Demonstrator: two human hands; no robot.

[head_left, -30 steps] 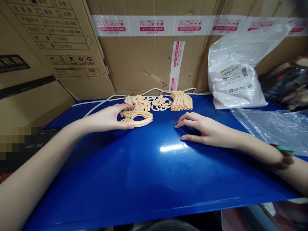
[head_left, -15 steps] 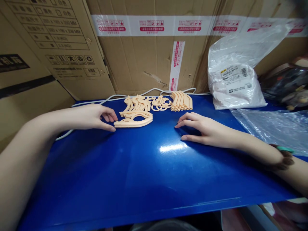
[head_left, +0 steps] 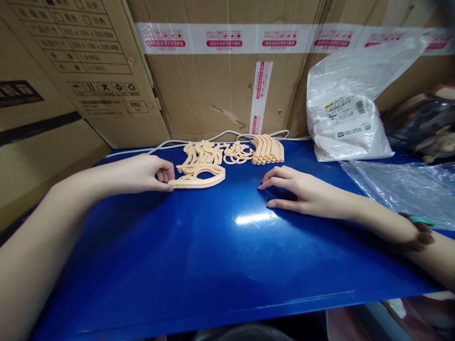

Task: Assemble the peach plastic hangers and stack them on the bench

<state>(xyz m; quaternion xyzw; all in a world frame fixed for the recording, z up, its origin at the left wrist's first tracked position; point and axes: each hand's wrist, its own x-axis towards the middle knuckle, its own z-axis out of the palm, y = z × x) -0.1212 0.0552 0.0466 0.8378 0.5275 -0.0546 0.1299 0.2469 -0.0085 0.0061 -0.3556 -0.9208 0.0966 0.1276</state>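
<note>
My left hand (head_left: pixel 155 173) is at the left end of a small stack of cream plastic folding hangers (head_left: pixel 213 181). Its thumb and fingers pinch that tip; the fingers partly hide the contact. The stack lies on the blue table, its curved arms framing an oval gap. Behind it sit wavy cream pieces (head_left: pixel 203 152), a cluster of cream hooks (head_left: pixel 237 152) with round ends, and a row of curved cream tubes (head_left: pixel 268 149). My right hand (head_left: pixel 298 189) rests on the table to the right, fingers apart and holding nothing, with the tubes beyond it.
A white plastic bag (head_left: pixel 344 118) with a label stands at the back right, and a clear plastic sheet (head_left: pixel 401 189) lies before it. Large cardboard boxes (head_left: pixel 213 94) wall off the back and left. A white cable (head_left: pixel 167 143) runs behind the pieces. The blue table's front edge (head_left: pixel 227 315) is near me.
My left hand has moved slightly right, and its thumb and fingers have closed on the left tip of the hanger stack. My right hand has stayed put.
</note>
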